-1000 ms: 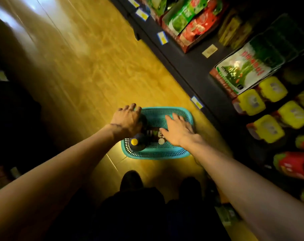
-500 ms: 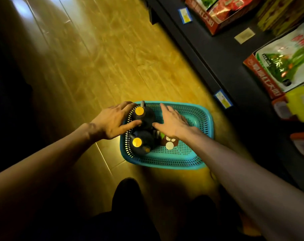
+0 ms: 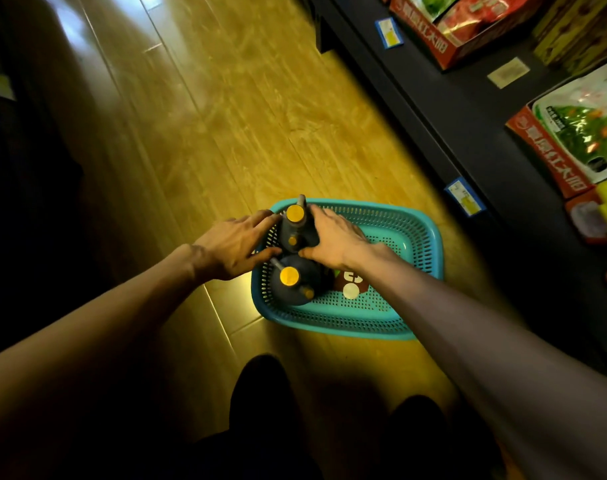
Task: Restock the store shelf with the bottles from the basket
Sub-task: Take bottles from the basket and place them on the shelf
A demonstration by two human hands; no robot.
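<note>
A teal perforated basket point(image 3: 428, 237) sits on the wooden floor. Two dark bottles with yellow caps stand in its left part, one far point(image 3: 294, 233) and one near point(image 3: 291, 284). Beside the near one stands a smaller brown bottle with a white cap point(image 3: 350, 289). My left hand point(image 3: 232, 245) cups the far dark bottle from the left, fingers and thumb curved round it. From the right, my right hand point(image 3: 333, 237) holds the same bottle. The dark store shelf point(image 3: 433, 133) runs along the right.
The shelf carries red boxes of green packets point(image 3: 572, 140) and more red boxes point(image 3: 444, 26) further back. Blue price tags point(image 3: 463, 199) mark its front edge. My dark shoes point(image 3: 260, 386) stand just before the basket. Wooden floor stretches to the left and beyond.
Both hands went from resting on top of the bottles to clasping the far dark bottle on either side. That bottle now stands higher. The view shifted closer to the basket.
</note>
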